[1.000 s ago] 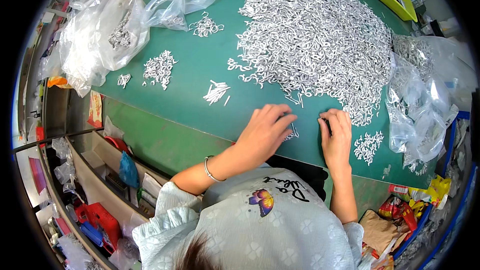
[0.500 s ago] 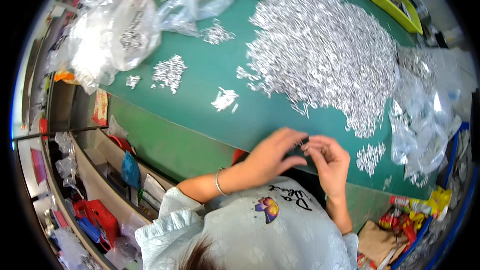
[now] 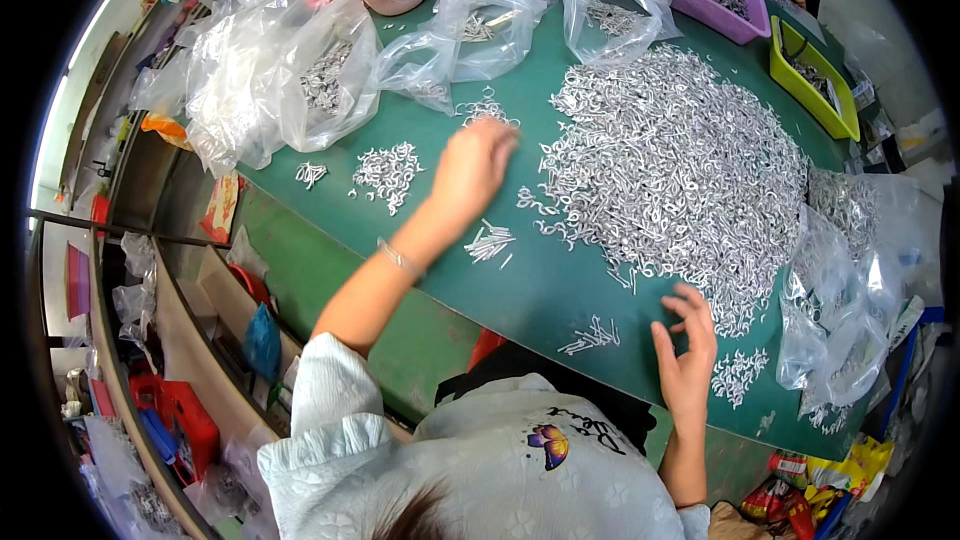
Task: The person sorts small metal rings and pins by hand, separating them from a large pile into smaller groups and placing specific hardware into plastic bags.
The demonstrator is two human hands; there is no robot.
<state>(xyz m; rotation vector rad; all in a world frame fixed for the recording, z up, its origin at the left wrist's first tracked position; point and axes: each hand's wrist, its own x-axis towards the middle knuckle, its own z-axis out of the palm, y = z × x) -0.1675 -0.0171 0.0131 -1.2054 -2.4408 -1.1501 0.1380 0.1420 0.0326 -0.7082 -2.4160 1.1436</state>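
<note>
Silver metal bits make one big pile (image 3: 690,190) on the green table (image 3: 555,285), and I watch from far off. Left of the pile's top part sits a small heap of rings (image 3: 487,106). The left hand (image 3: 472,165) is at the near edge of that heap, fingers bent and blurred, so I cannot tell if they pinch a ring or nothing. The right hand (image 3: 688,350) is just below the pile, loose and spread, and I see nothing in it. Below the pile's low left edge lies a heap of thin pins (image 3: 592,337) (they look easy to bump). To reach well, I would use just the fingertips, pinch softly, and lift straight up. I would keep the arm high over the white sticks (image 3: 488,242), left of the pile.
</note>
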